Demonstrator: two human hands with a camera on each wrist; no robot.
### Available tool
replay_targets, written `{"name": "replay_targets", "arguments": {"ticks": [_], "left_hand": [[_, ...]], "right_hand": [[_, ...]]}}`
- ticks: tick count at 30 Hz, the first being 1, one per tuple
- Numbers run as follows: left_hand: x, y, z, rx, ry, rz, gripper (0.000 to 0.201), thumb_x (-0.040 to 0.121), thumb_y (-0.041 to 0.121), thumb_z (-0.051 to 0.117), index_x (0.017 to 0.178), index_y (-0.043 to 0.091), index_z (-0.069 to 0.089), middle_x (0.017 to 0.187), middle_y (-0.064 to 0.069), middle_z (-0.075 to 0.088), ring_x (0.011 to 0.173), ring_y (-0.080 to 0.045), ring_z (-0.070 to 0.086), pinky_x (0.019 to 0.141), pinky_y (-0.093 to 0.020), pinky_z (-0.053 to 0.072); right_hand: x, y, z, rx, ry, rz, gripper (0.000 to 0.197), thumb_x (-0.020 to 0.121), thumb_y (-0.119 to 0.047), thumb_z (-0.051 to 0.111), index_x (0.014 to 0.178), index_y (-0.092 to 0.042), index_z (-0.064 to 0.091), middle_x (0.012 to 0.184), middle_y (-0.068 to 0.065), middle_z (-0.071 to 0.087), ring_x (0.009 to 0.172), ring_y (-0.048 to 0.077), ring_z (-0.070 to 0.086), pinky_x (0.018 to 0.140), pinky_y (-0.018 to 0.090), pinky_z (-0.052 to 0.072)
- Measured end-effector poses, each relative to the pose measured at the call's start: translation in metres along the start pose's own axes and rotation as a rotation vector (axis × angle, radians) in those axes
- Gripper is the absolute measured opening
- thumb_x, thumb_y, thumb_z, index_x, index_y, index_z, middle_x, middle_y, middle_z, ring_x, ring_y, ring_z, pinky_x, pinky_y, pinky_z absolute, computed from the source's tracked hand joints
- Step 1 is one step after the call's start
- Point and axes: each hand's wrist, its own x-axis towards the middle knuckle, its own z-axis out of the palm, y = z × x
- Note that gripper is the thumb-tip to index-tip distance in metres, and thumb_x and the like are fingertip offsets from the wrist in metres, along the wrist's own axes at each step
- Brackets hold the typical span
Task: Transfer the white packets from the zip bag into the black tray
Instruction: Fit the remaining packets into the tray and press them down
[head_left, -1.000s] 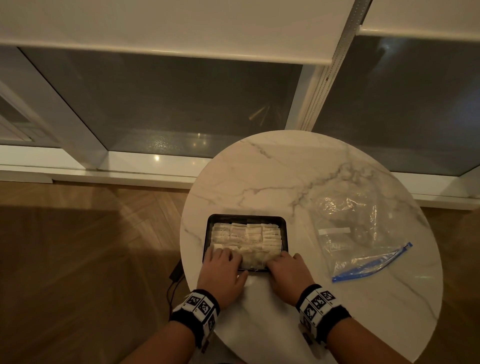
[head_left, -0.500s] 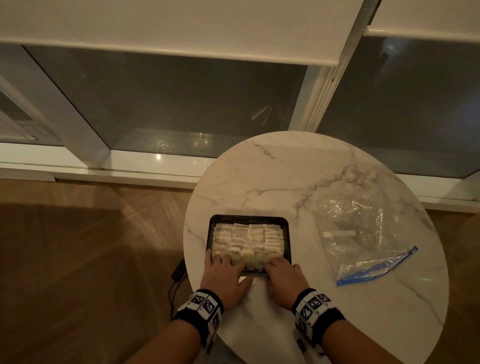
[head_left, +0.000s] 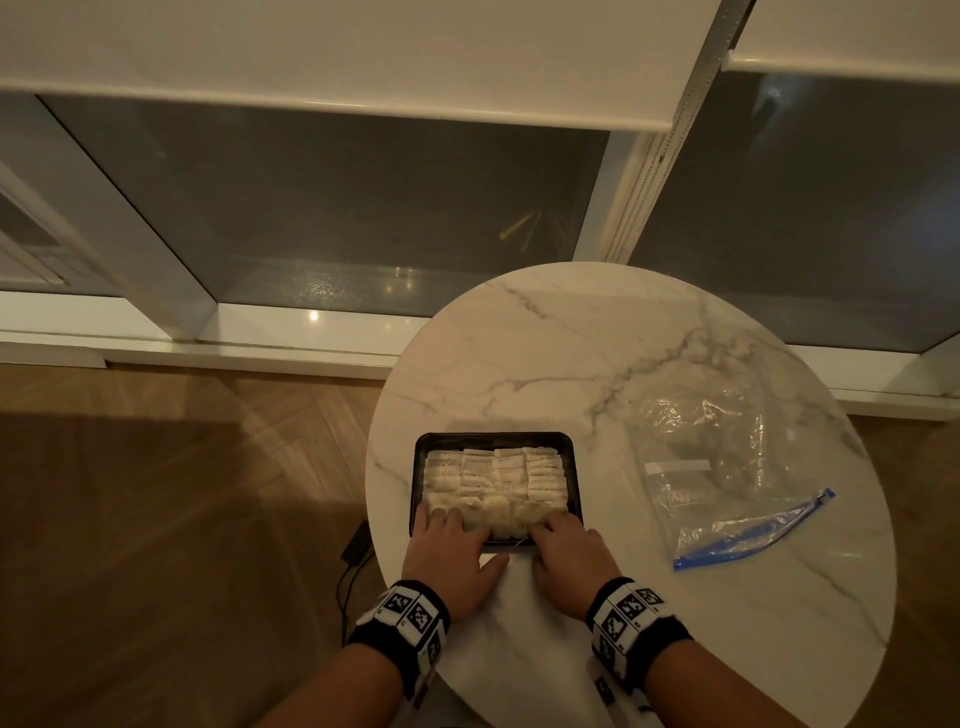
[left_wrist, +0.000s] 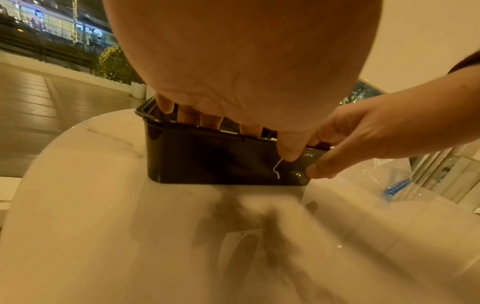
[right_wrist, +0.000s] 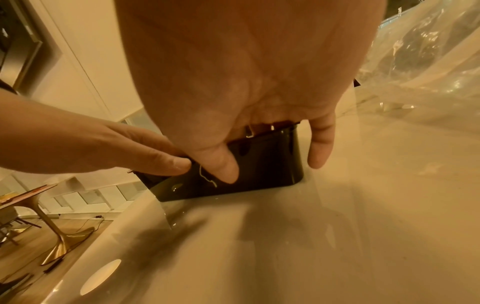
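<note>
The black tray (head_left: 493, 437) sits at the near left of the round marble table (head_left: 571, 338), filled with rows of white packets (head_left: 493, 475). My left hand (head_left: 452, 551) and right hand (head_left: 566, 556) both grip its near wall. In the left wrist view the left hand (left_wrist: 259, 121) has its fingers over the rim and its thumb on the tray (left_wrist: 207, 160) outer wall. The right wrist view shows the right hand (right_wrist: 259, 115) pinching the tray (right_wrist: 265, 164) the same way. The clear zip bag (head_left: 727, 467) with a blue zipper lies flat to the right.
A white string (left_wrist: 276, 168) from a packet hangs over the tray's front wall. A black adapter and cable (head_left: 358, 540) lie on the wooden floor left of the table. Windows stand behind it. Another table with a gold leg (right_wrist: 52, 236) stands off to the left.
Both hands stay on the tray's near edge and the tray keeps its place on the table. Only the head view has shifted slightly.
</note>
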Motion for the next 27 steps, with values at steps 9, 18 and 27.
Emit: {"name": "replay_targets", "arguments": {"ticks": [9,18,27], "left_hand": [[0.0005,-0.0025,0.0072,-0.018,0.002,-0.014,0.050,0.101,0.054,0.022,0.138,0.031,0.049,0.137,-0.011,0.055,0.131,-0.027,0.046,0.123,-0.051,-0.008],[0.0017,0.0017,0.0038,-0.006,0.072,-0.002,0.043,0.097,0.055,0.028,0.122,0.032,0.055,0.122,-0.004,0.060,0.120,-0.026,0.051,0.122,-0.052,0.007],[0.0040,0.0065,0.0081,-0.005,0.073,0.005,0.041,0.101,0.051,0.027,0.130,0.035,0.051,0.127,-0.005,0.059,0.124,-0.029,0.050,0.119,-0.057,0.010]], "right_hand": [[-0.0005,0.0043,0.0049,0.063,0.022,-0.027,0.032,0.094,-0.021,0.043,0.123,-0.016,0.055,0.128,0.006,0.051,0.120,0.025,0.045,0.095,0.034,0.044],[-0.0010,0.0032,-0.0005,-0.032,0.021,-0.008,0.034,0.094,-0.028,0.041,0.126,-0.022,0.054,0.130,0.002,0.052,0.124,0.024,0.044,0.097,0.041,0.040],[0.0018,0.0032,0.0003,0.049,-0.051,-0.028,0.040,0.093,-0.029,0.043,0.132,-0.024,0.052,0.134,0.003,0.050,0.125,0.025,0.043,0.098,0.038,0.044]]}}
